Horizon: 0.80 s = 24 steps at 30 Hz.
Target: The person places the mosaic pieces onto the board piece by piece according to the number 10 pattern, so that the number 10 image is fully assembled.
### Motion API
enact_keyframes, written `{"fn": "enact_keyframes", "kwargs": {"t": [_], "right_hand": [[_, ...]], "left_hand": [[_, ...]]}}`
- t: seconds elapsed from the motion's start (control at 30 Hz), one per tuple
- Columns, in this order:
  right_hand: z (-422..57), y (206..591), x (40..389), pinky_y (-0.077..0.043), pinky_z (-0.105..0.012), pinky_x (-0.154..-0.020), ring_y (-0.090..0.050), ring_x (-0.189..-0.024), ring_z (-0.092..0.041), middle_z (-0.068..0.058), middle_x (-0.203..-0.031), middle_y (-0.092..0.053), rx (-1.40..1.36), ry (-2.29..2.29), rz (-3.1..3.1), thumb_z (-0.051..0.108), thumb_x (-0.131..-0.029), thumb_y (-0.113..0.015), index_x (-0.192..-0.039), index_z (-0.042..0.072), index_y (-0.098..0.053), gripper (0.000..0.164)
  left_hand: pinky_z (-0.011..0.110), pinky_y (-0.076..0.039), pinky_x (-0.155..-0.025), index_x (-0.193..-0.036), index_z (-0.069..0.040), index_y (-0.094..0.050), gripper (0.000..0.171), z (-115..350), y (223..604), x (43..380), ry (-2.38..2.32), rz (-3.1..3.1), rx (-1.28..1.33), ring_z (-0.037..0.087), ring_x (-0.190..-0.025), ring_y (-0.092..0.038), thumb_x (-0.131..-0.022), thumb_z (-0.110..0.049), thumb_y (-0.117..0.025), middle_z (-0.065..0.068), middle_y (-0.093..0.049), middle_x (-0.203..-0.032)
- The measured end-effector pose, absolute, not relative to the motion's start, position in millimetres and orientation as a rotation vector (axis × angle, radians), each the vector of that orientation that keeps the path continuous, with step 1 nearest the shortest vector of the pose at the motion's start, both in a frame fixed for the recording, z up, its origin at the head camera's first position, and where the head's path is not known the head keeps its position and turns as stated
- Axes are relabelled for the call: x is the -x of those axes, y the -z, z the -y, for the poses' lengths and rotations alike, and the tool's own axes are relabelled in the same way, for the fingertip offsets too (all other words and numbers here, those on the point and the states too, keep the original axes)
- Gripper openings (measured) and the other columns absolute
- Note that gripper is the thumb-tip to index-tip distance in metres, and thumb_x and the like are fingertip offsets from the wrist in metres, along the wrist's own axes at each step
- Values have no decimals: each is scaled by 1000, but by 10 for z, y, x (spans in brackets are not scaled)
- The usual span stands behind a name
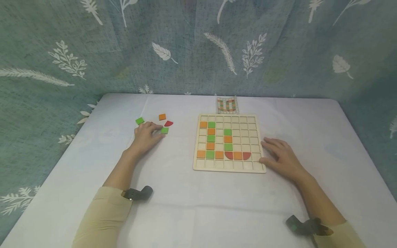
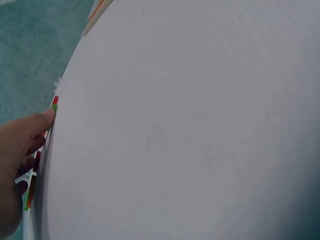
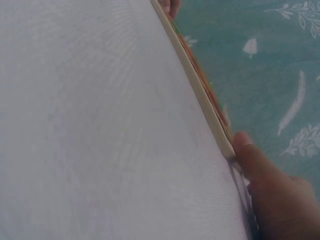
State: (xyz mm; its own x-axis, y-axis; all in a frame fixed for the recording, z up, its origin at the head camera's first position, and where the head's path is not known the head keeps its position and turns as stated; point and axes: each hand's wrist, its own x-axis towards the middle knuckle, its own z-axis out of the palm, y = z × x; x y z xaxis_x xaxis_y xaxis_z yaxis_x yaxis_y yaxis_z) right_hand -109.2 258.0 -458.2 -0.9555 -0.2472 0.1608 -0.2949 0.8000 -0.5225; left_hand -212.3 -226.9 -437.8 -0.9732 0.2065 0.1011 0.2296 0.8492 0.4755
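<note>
Green tile (image 1: 164,131) lies against half-curled left hand (image 1: 146,137), grip unclear; relaxed right hand (image 1: 282,156) touches board (image 1: 229,170).

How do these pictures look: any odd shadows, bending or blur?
Head view: bright, with a soft shadow beside the left arm, and the card too small and soft to make out finely. Left wrist view: dimmer, darkening at lower right, the cloth's edge bowed, perhaps by the lens. Right wrist view: faint ripples across the cloth, and the board looks soft.
</note>
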Motion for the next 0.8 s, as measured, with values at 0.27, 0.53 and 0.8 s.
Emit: {"fn": "enact_keyframes", "kwargs": {"t": [0.27,0.53,0.8], "right_hand": [[-2573,4596,1095,-24,-58,-104,-32,-131,-37,-13,-143,-44,-457,-866,2882,44,-82,-70,-133,9,-53,64],[-2587,4629,1107,-24,-58,-104,-32,-132,-37,-12,-144,-43,-447,-854,2890,45,-81,-70,-134,10,-53,65],[-2585,4614,1106,-24,-57,-105,-31,-133,-35,-10,-145,-42,-418,-863,2907,46,-81,-70,-134,11,-52,66]], "left_hand": [[53,-20,-94,-113,-4,-64,36,2234,4404,2122,656,2968,381,35,-113,-42,-89,-31,-64,16,-58,-113],[50,-22,-93,-111,-4,-64,36,2080,4437,2120,694,2910,482,32,-108,-43,-87,-31,-66,12,-57,-109],[49,-20,-99,-111,-8,-63,32,1751,4348,2104,706,2891,540,28,-112,-43,-88,-30,-66,8,-56,-109]]}}
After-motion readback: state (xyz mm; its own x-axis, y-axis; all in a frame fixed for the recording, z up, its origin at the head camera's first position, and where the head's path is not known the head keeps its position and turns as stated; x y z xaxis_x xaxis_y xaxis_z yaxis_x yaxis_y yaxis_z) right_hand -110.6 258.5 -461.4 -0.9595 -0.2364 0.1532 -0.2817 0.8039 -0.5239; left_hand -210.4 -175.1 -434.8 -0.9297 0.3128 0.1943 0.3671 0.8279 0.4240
